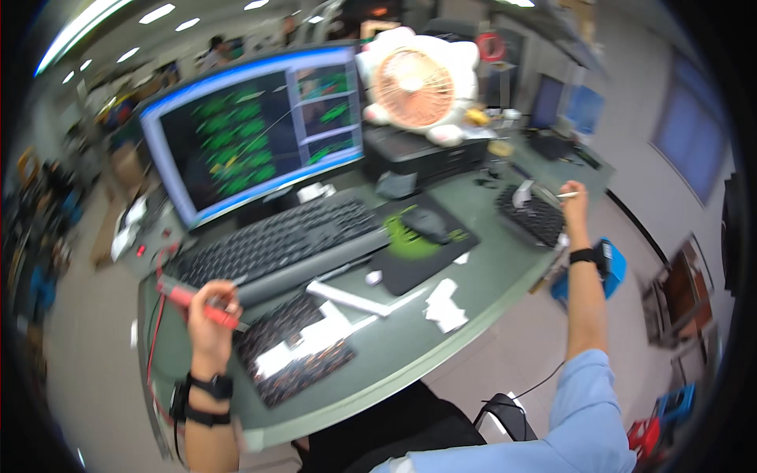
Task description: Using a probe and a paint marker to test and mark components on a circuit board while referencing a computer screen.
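Observation:
My left hand [211, 319] is closed around a red pen-like tool [178, 296], whose exact kind is blurred; a red wire [151, 347] hangs close by. Below and right of that hand lies a dark, speckled flat board [276, 339] with white pieces of paper [303, 347] on it. Out at the desk's right edge, my right hand [576, 206] pinches a thin pale stick [567, 195]. Beside it sits a black, bumpy-surfaced tray or pad [532, 221] with a crumpled white scrap [522, 194] on top. Both wrists wear black straps.
A black keyboard [284, 240] stands before a monitor [252, 130] showing green shapes. Right of it, a mouse [426, 225] rests on a black-green mouse pad [402, 268]. A white strip [347, 298] and paper scraps [446, 306] lie nearer. A white fan [414, 83] tops a black box [418, 154].

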### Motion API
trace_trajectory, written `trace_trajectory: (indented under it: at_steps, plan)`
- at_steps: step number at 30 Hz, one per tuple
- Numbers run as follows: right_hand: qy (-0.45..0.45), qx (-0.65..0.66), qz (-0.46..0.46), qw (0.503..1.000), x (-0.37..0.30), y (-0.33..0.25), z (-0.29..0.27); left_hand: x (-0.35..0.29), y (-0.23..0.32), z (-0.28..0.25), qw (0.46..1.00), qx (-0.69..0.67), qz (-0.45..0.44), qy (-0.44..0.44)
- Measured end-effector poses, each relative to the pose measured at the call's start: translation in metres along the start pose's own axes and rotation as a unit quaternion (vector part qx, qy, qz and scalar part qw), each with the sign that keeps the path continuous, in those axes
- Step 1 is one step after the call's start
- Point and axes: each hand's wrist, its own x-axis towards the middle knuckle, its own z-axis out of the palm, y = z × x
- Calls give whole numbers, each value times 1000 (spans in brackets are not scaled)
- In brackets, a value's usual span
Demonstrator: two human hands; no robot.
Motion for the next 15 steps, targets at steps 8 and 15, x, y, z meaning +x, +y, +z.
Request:
trace_trajectory:
  at_steps: [8, 15]
  plan:
    - [-290, 216, -183, 914, -142, -246, 94, -3, -2, -10, 993, 95, -63, -10]
    - [-388, 281, -376, 793, -283, -323, 162, -11, 1, 1, 982, 149, -117, -13]
